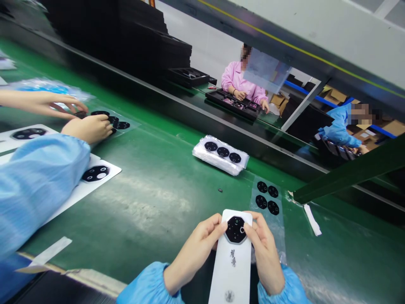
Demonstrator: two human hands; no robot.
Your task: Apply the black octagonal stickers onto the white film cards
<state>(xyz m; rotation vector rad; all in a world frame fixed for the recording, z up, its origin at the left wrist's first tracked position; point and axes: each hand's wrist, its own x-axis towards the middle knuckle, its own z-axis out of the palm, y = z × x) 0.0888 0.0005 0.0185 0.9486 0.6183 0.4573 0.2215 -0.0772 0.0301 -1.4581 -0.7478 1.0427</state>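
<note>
Between my two hands is a white phone back cover (234, 264) with dark script on it and a black octagonal camera plate (236, 230) at its top end. My left hand (202, 236) grips the cover's left edge, its thumb at the rim of the camera plate. On the other edge my right hand (263, 242) holds on, thumb against the plate's right side. Just beyond my right hand lies a clear film sheet (255, 192) bearing several black camera stickers (267, 198).
A stack of film sheets (218, 162) with black pieces lies ahead, and a small dark bit (220, 190) sits nearer. At left, a co-worker's hands (85, 126) work over black stickers, beside white covers (107, 169). A green post (348, 173) slants at right. Two people sit across the bench.
</note>
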